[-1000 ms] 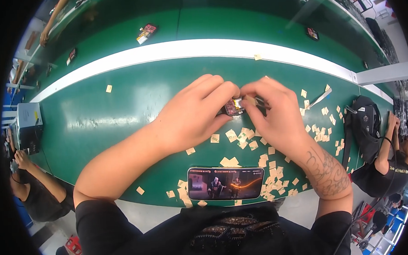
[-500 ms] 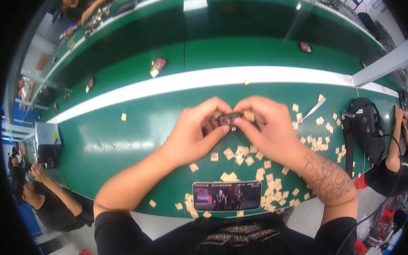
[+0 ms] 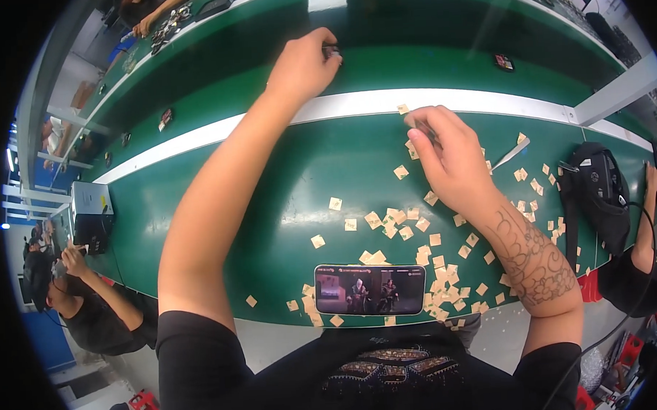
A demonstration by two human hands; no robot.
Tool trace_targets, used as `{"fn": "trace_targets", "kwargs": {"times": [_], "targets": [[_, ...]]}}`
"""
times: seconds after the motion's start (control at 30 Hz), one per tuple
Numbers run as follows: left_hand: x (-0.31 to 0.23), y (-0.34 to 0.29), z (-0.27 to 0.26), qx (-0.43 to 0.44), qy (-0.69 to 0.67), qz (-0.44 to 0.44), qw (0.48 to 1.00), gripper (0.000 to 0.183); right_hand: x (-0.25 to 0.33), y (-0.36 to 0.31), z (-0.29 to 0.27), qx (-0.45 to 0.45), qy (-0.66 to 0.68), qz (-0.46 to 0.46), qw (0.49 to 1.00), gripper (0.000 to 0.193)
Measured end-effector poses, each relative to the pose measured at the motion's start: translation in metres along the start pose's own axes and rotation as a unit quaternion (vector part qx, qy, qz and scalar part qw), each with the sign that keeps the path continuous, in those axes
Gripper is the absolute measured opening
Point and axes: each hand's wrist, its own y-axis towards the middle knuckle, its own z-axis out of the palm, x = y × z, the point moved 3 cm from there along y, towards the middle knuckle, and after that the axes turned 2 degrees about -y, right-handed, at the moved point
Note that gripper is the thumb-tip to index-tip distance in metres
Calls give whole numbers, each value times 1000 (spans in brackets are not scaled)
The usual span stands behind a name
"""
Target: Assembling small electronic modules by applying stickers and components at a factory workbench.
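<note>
Beyond the white rail, my left hand (image 3: 302,68) reaches out over the far green surface. Its fingers are closed round a small dark part (image 3: 332,52), mostly hidden by the hand. Just on the near side of the rail hovers my right hand (image 3: 449,152), its fingers loosely curled, with a gap between thumb and forefinger. I see nothing held in it. One pale yellow paper square (image 3: 403,109) lies on the rail by its fingertips, and another square (image 3: 401,172) lies on the green table (image 3: 284,185) below the thumb.
A phone (image 3: 369,290) showing a video lies near the table edge, among many scattered paper squares (image 3: 440,292). To the right are a white strip (image 3: 512,154) and a black bag (image 3: 595,186). Dark parts (image 3: 503,62) lie beyond the white rail (image 3: 368,103). Other people sit at both sides.
Both hands were together over the table on a small dark part. My left hand has moved far forward past the rail, while my right has come away, slightly up and right.
</note>
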Motion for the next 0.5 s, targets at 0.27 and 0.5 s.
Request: {"fn": "trace_targets", "kwargs": {"times": [0.27, 0.5], "targets": [[27, -15, -21, 18, 160, 24, 987, 46, 0, 1, -2, 1, -26, -39, 999, 9], [34, -41, -29, 91, 58, -27, 994, 40, 4, 6, -1, 52, -31, 4, 998, 14]]}}
